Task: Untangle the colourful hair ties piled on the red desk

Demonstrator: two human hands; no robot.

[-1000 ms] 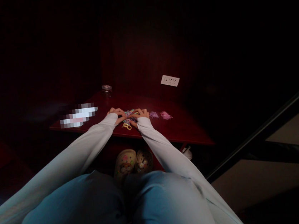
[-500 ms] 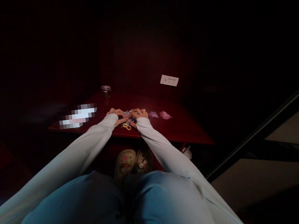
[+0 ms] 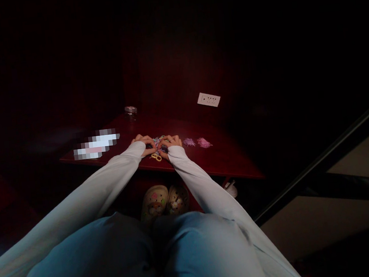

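On the dark red table (image 3: 233,155), my left hand (image 3: 145,144) and my right hand (image 3: 171,143) face each other over a pile of small multicoloured pieces (image 3: 157,140). The fingers of both hands are bent down into the pile; what they grip, if anything, is too small to make out. Just in front of the pile, near the table edge, lies a yellow looped object (image 3: 156,157), like scissor handles. To the right of my right hand are a purple bunch (image 3: 189,142) and a pink bunch (image 3: 204,143) of thin strips.
A lidded clear jar (image 3: 131,112) stands at the back left. A bright, pixelated flat object (image 3: 96,144) lies at the table's left. A white socket plate (image 3: 209,99) is on the back wall. Clogs (image 3: 154,200) show below the table edge.
My fingers have shifted slightly over the pile, and a little more of the pieces between my hands shows. The other objects have stayed where they were.
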